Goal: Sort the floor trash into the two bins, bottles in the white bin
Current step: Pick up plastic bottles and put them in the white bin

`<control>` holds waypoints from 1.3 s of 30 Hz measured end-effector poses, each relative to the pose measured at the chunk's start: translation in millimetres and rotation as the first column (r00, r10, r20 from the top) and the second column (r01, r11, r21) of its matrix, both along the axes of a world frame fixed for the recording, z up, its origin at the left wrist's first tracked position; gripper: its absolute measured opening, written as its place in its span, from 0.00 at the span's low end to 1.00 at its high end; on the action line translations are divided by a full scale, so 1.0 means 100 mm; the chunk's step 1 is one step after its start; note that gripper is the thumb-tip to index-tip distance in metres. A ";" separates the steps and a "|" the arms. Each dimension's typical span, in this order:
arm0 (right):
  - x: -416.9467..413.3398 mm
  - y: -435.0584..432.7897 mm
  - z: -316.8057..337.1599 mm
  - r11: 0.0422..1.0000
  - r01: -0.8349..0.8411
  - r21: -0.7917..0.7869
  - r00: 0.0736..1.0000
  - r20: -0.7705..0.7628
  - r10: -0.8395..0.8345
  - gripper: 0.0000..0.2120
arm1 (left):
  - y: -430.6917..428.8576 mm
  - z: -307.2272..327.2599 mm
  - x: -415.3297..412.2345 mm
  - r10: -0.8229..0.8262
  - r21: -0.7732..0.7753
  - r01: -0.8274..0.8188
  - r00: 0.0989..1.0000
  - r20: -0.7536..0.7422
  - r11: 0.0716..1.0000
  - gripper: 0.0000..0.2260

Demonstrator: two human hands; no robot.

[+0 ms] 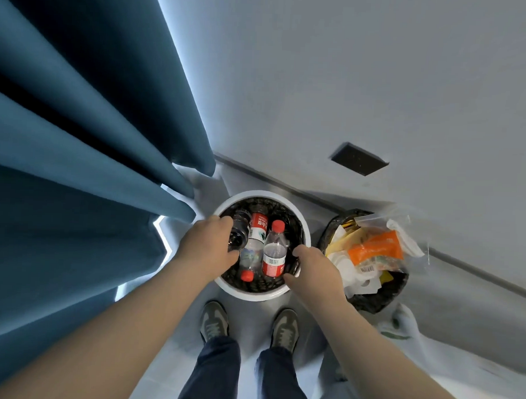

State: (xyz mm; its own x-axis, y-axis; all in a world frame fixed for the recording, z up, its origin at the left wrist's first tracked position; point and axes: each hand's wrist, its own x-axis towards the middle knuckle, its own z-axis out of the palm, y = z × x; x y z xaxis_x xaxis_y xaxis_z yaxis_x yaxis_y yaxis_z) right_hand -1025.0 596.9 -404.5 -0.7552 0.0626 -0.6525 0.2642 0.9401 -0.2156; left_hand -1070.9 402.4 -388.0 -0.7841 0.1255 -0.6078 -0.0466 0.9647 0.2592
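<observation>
The white bin (252, 293) stands on the floor just past my feet, lined with a black bag. Two clear bottles with red caps and red labels (274, 253) (254, 243) lie inside it. My left hand (206, 245) hovers over the bin's left rim, shut on a dark bottle (239, 233) whose base points at me. My right hand (316, 270) hangs over the bin's right rim with fingers curled and nothing visible in it. To the right sits the black bin (380, 302), heaped with wrappers, paper and an orange packet (376, 248).
A blue curtain (78, 163) hangs close on the left, almost touching the white bin. The grey wall with a dark socket plate (358, 158) rises behind both bins. A white plastic bag (400, 323) lies on the floor beside the black bin. My shoes (214, 321) stand near the white bin.
</observation>
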 end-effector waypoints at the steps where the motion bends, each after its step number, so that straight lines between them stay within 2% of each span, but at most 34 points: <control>1: 0.01 0.00 0.16 1.000 -0.028 0.003 1.000 0.000 0.028 0.17 | -0.02 0.15 0.03 -0.027 -0.029 0.027 0.999 0.019 0.999 0.17; 6: 0.08 -0.01 1.10 0.991 -0.133 0.009 0.991 -0.024 0.133 0.18 | -0.11 0.97 0.24 -0.037 -0.023 0.038 0.998 0.057 0.999 0.14; 10: 0.13 -0.07 1.97 0.986 -0.151 -0.076 0.987 -0.062 0.146 0.20 | -0.18 1.71 0.38 0.022 0.022 -0.022 1.000 0.021 1.000 0.15; 19: 0.22 -0.08 3.66 0.940 -0.336 -0.060 0.900 -0.314 0.302 0.20 | -0.26 3.29 0.87 0.088 0.079 -0.080 0.990 -0.107 0.994 0.17; 21: 0.18 -0.07 3.91 0.917 -0.396 -0.039 0.866 -0.349 0.359 0.19 | -0.25 3.54 0.95 0.099 0.080 -0.089 0.986 -0.134 0.993 0.18; 30: -0.02 -0.01 4.73 0.771 -0.635 -0.034 0.718 -0.394 0.574 0.18 | -0.07 4.32 1.23 0.361 0.157 -0.330 0.896 -0.260 0.931 0.18; 34: -0.10 -0.06 5.01 0.688 -0.725 -0.040 0.627 -0.453 0.634 0.17 | 0.03 4.55 1.36 0.446 0.154 -0.419 0.841 -0.307 0.895 0.17; 39: -0.14 -0.31 5.27 0.549 -0.835 -0.043 0.499 -0.482 0.720 0.20 | 0.05 4.81 1.57 0.554 0.173 -0.531 0.740 -0.382 0.829 0.18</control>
State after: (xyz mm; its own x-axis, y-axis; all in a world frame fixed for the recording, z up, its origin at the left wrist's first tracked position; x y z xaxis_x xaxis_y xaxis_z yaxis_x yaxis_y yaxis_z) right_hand -1039.1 566.0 122.1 -0.5813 -0.7862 -0.2096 -0.7033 0.6150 -0.3566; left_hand -913.8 407.8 92.8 -0.8977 -0.3758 -0.2302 -0.4400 0.7937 0.4200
